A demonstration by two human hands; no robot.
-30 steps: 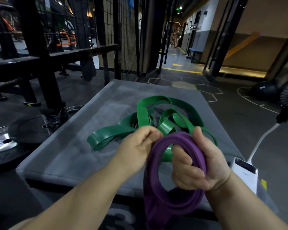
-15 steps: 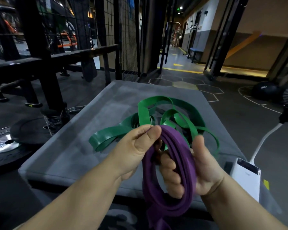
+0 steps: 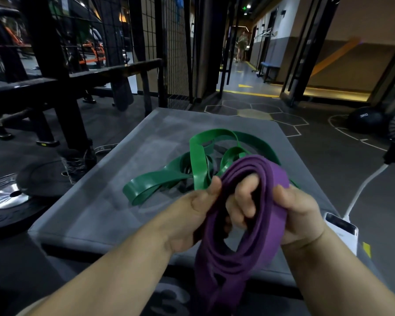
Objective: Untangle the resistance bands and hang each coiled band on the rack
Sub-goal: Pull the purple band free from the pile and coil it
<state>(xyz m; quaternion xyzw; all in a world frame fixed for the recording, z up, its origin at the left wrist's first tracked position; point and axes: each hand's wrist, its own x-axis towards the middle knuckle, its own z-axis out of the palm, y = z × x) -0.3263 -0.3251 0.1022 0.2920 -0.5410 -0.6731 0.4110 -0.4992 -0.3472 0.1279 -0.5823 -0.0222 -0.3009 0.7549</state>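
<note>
Two bands; purple coil point(image 3: 273, 213) — matte, gripped; green band point(image 3: 197, 161) — glossy tangle

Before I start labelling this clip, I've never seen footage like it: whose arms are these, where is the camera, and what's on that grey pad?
No machine here: a person wears one wide-angle camera on the head, looking forward and down, so both arms are their own. The left hand and right hand both grip a coiled purple band, the right fingers hooked through the coil. On the grey pad lies a tangled green band. A white device shows by the pad's right edge; a weight plate lies on the floor, left.
</note>
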